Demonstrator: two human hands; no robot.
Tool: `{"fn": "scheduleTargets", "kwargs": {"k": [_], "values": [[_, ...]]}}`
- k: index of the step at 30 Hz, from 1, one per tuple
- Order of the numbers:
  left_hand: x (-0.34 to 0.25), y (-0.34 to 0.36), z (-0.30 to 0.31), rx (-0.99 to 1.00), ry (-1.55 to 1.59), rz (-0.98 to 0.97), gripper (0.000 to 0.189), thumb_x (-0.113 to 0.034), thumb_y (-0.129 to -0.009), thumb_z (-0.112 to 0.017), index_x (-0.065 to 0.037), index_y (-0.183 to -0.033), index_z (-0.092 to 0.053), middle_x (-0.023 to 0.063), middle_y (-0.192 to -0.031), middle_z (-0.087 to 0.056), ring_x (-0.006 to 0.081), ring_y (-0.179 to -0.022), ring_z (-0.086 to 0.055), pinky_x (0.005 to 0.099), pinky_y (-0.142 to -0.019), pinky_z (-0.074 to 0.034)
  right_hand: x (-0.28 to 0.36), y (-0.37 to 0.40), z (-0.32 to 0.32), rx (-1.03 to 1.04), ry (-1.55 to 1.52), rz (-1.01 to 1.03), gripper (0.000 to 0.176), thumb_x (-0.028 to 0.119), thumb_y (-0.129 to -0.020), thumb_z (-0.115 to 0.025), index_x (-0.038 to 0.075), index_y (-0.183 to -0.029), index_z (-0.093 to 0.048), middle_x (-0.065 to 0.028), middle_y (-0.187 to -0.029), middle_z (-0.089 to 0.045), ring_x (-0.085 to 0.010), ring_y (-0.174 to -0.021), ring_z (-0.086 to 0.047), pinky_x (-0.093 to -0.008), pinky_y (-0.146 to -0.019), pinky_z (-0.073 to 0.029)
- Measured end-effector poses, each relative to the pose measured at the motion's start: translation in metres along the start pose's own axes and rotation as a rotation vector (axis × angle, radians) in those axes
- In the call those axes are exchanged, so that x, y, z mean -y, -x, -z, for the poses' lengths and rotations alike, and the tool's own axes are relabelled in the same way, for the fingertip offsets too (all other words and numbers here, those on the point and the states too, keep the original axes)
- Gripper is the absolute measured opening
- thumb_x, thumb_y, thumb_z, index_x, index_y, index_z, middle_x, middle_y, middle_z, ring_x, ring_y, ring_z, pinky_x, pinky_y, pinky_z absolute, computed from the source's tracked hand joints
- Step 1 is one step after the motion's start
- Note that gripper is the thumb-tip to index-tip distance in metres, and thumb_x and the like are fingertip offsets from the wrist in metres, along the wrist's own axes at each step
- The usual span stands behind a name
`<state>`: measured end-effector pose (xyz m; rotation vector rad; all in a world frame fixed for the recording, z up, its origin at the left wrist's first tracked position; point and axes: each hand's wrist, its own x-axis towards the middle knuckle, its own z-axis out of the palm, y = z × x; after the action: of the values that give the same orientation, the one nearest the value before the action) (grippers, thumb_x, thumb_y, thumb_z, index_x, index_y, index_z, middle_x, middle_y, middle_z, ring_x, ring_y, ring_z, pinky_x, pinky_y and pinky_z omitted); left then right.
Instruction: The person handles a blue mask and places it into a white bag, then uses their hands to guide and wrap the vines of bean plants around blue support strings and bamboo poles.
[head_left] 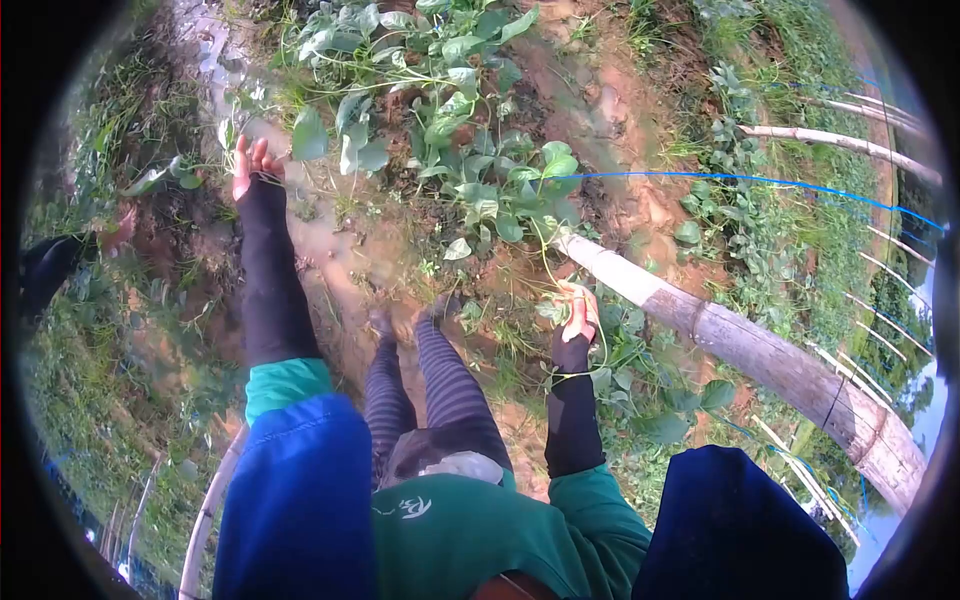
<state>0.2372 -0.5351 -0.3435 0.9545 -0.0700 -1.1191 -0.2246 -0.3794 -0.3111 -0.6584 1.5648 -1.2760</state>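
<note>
My left hand (257, 168) reaches out over the muddy furrow, its fingers apart, beside thin stems and a few broad leaves (310, 135). I cannot see anything held in it. My right hand (577, 308) is closed on a thin green vine (546, 262) near the lower end of a bamboo pole (690, 315). Part of the vine hangs in a loop past the wrist and across the dark sleeve. A leafy plant (480, 170) with broad green leaves spreads on the ground between and ahead of both hands.
A blue string (740, 178) runs from the plant toward the right edge. More bamboo poles (840, 140) stand along the right. Wet mud and puddles (330, 245) lie around my feet (440, 308). A dark shape (48, 270) shows at the far left.
</note>
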Motion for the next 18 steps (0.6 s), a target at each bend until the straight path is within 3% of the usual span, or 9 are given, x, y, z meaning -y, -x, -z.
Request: {"fn": "scheduleTargets", "kwargs": {"k": [3, 5, 7, 9, 11, 12, 15, 17, 18], "values": [[0.011, 0.073, 0.034, 0.199, 0.210, 0.264, 0.029, -0.022, -0.084, -0.045, -0.010, -0.110, -0.045, 0.0015, -0.073, -0.048, 0.0046, -0.050, -0.034, 0.0178, -0.044, -0.028, 0.016, -0.009, -0.036, 0.098, 0.257, 0.011, 0.017, 0.013, -0.084, -0.044, 0.003, -0.095, -0.053, -0.0100, -0.090, -0.057, -0.0161, -0.081, -0.055, -0.0256, -0.071, -0.044], [0.027, 0.128, 0.018, 0.353, 0.163, 0.406, 0.031, -0.017, -0.082, -0.047, -0.009, -0.112, -0.044, 0.0015, -0.077, -0.050, 0.0048, -0.050, -0.036, 0.0171, -0.046, -0.029, 0.033, -0.009, -0.073, 0.329, 0.495, 0.291, 0.017, 0.010, -0.082, -0.046, 0.004, -0.095, -0.056, -0.0079, -0.083, -0.059, -0.0125, -0.075, -0.054, -0.0235, -0.068, -0.042], [0.044, 0.175, 0.000, 0.317, -0.296, 0.477, 0.040, -0.012, -0.077, -0.051, -0.008, -0.116, -0.041, 0.0012, -0.086, -0.051, 0.0040, -0.051, -0.037, 0.0170, -0.047, -0.030, 0.034, -0.014, -0.107, 0.516, 0.701, 0.461, 0.020, 0.001, -0.070, -0.055, 0.005, -0.090, -0.057, -0.0090, -0.073, -0.057, -0.0211, -0.066, -0.054, -0.0294, -0.060, -0.042], [0.056, 0.204, -0.028, 0.415, -0.599, 0.385, 0.048, -0.008, -0.074, -0.053, -0.007, -0.119, -0.038, 0.0019, -0.098, -0.049, 0.0039, -0.055, -0.039, 0.0166, -0.051, -0.032, 0.031, -0.012, -0.140, 0.665, 0.817, 0.529, 0.019, 0.002, -0.067, -0.055, 0.005, -0.086, -0.057, -0.0081, -0.072, -0.057, -0.0258, -0.069, -0.052, -0.0325, -0.063, -0.042], [0.065, 0.213, -0.037, 0.452, -0.599, 0.310, 0.048, -0.006, -0.073, -0.053, -0.007, -0.119, -0.040, 0.0027, -0.105, -0.046, 0.0044, -0.060, -0.040, 0.0175, -0.056, -0.034, 0.023, -0.009, -0.162, 0.777, 0.922, 0.540, 0.016, 0.006, -0.069, -0.054, 0.006, -0.085, -0.057, -0.0081, -0.074, -0.056, -0.0260, -0.073, -0.051, -0.0321, -0.067, -0.042], [0.066, 0.212, -0.039, 0.483, -0.752, 0.180, 0.037, -0.008, -0.076, -0.052, -0.005, -0.113, -0.046, 0.0040, -0.106, -0.047, 0.0063, -0.057, -0.044, 0.0183, -0.053, -0.036, 0.021, -0.010, -0.169, 0.784, 0.918, 0.550, 0.016, 0.006, -0.069, -0.054, 0.006, -0.085, -0.057, -0.0081, -0.074, -0.056, -0.0260, -0.073, -0.051, -0.0321, -0.067, -0.042], [0.068, 0.208, -0.029, 0.433, -0.720, 0.120, 0.027, -0.012, -0.078, -0.051, -0.005, -0.104, -0.052, 0.0038, -0.102, -0.049, 0.0094, -0.067, -0.049, 0.0206, -0.058, -0.040, 0.016, -0.016, -0.183, 0.918, 0.967, 0.638, 0.021, 0.007, -0.069, -0.054, 0.007, -0.090, -0.057, -0.0086, -0.082, -0.057, -0.0248, -0.078, -0.052, -0.0314, -0.067, -0.043], [0.056, 0.213, -0.026, 0.328, -0.641, 0.138, 0.026, -0.018, -0.080, -0.050, -0.003, -0.101, -0.054, 0.0057, -0.097, -0.052, 0.0128, -0.077, -0.051, 0.0245, -0.066, -0.042, 0.023, -0.027, -0.188, 1.039, 0.855, 0.366, 0.027, 0.006, -0.070, -0.053, 0.007, -0.097, -0.056, -0.0091, -0.090, -0.054, -0.0221, -0.087, -0.051, -0.0299, -0.073, -0.043], [0.054, 0.212, -0.016, 0.272, -0.598, 0.173, 0.027, -0.019, -0.080, -0.050, -0.002, -0.101, -0.053, 0.0073, -0.097, -0.053, 0.0137, -0.081, -0.051, 0.0263, -0.070, -0.041, 0.028, -0.044, -0.191, 1.047, 0.705, 0.074, 0.034, 0.002, -0.070, -0.050, 0.008, -0.103, -0.053, -0.0072, -0.096, -0.052, -0.0180, -0.093, -0.051, -0.0273, -0.078, -0.042]]}}
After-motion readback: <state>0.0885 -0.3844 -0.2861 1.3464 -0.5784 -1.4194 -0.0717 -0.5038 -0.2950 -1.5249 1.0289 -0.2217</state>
